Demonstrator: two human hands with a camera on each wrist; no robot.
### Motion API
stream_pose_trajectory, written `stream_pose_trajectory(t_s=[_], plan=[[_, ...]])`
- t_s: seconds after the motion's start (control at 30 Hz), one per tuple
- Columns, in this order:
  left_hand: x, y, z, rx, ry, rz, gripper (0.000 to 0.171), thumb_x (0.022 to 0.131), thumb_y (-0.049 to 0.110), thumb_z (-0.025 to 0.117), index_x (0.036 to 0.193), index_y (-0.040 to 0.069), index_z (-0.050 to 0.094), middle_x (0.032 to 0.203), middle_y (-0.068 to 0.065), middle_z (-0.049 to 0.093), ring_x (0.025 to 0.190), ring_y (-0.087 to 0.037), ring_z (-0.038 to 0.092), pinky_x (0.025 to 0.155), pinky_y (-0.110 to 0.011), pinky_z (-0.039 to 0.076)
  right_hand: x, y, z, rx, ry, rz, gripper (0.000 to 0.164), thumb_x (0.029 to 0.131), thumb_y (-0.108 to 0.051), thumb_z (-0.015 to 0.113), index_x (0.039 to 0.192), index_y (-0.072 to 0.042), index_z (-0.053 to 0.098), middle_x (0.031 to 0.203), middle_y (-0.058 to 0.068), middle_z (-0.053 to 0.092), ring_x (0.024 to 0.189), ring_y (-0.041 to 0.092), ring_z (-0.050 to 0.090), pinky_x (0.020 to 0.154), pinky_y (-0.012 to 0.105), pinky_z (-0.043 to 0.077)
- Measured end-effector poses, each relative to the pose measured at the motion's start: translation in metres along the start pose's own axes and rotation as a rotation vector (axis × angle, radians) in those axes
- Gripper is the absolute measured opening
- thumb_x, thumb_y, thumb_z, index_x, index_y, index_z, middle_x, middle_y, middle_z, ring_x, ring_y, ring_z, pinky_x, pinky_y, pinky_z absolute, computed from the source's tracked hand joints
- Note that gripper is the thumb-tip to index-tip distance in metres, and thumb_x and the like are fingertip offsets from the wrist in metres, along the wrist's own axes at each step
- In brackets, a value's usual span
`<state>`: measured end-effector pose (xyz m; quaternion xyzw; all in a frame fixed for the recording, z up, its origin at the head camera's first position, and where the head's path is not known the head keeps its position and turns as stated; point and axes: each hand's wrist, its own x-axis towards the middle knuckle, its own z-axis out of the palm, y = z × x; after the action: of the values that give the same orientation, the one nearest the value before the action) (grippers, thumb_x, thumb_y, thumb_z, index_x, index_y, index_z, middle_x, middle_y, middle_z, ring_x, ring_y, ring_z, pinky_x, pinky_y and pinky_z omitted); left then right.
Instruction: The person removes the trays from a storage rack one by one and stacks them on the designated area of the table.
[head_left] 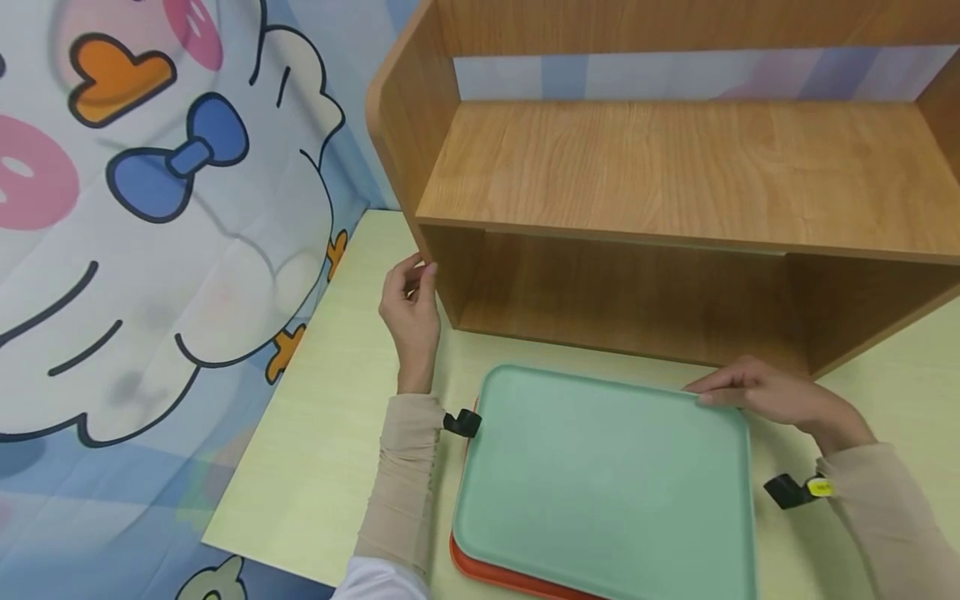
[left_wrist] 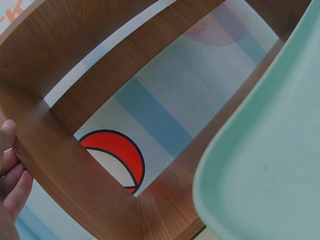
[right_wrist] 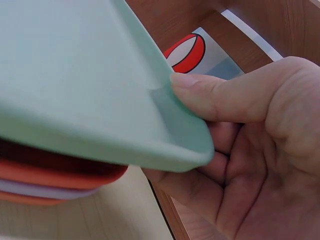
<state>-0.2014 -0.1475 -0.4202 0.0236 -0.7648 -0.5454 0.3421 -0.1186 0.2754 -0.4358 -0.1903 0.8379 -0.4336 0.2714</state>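
Note:
My right hand [head_left: 780, 400] pinches the far right corner of a mint-green tray [head_left: 607, 492]. In the right wrist view the thumb [right_wrist: 200, 92] lies on the rim, with fingers below it. At that corner the tray is raised off an orange tray [right_wrist: 65, 172] beneath. My left hand [head_left: 412, 312] is at the left side panel of a wooden shelf unit [head_left: 675, 167]. Its curled fingers [left_wrist: 20, 192] and thumb hold the panel's front edge, partly cut off in the left wrist view.
Under the orange tray lies a lavender tray [right_wrist: 45, 188] with another orange one [right_wrist: 30, 198] below. The shelf unit stands at the back of the pale yellow table [head_left: 322, 400]. A cartoon-printed cloth [head_left: 187, 292] hangs at the left.

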Motion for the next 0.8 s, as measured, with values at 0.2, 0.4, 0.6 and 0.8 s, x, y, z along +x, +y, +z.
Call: stream_pose_trajectory(t_s=[0.2,0.4,0.6,0.8], plan=[[-0.0002,0.0009,-0.0002,0.000,-0.005,-0.005,0.029,0.088,0.031,0.061,0.109,0.012,0.065,0.098,0.000,0.063,0.084,-0.011,0.057,0.072,-0.027,0.049,0.0034,0.0038,0.0005,0.034,-0.033,-0.015,0.026,0.091,-0.024,0.056,0.112,-0.015,0.067,0.119,0.004,0.062,0.107,-0.002,0.052,0.083,0.020,0.043],[0.0000,0.0013,-0.0002,-0.003,-0.009,-0.014,0.029,0.088,0.032,0.061,0.110,0.013,0.065,0.099,-0.001,0.063,0.085,-0.013,0.058,0.073,-0.029,0.049,0.0048,0.0038,0.0007,0.035,-0.040,-0.021,0.025,0.091,-0.024,0.057,0.112,-0.015,0.068,0.117,0.003,0.062,0.106,-0.001,0.053,0.083,0.020,0.044],[0.0006,0.0019,0.0005,0.001,-0.005,-0.010,0.029,0.088,0.031,0.061,0.109,0.012,0.065,0.099,-0.001,0.063,0.085,-0.013,0.058,0.072,-0.031,0.049,0.0062,0.0004,0.0016,-0.006,-0.052,0.000,0.025,0.091,-0.027,0.056,0.111,-0.018,0.068,0.117,0.001,0.063,0.106,0.000,0.053,0.083,0.021,0.044],[0.0004,0.0009,0.0006,0.016,-0.001,-0.009,0.028,0.088,0.032,0.061,0.109,0.013,0.065,0.098,0.000,0.063,0.085,-0.011,0.058,0.072,-0.028,0.049,0.0057,-0.0050,0.0033,-0.045,-0.035,0.029,0.023,0.090,-0.029,0.058,0.109,-0.020,0.068,0.114,-0.001,0.064,0.104,0.004,0.054,0.083,0.024,0.045]])
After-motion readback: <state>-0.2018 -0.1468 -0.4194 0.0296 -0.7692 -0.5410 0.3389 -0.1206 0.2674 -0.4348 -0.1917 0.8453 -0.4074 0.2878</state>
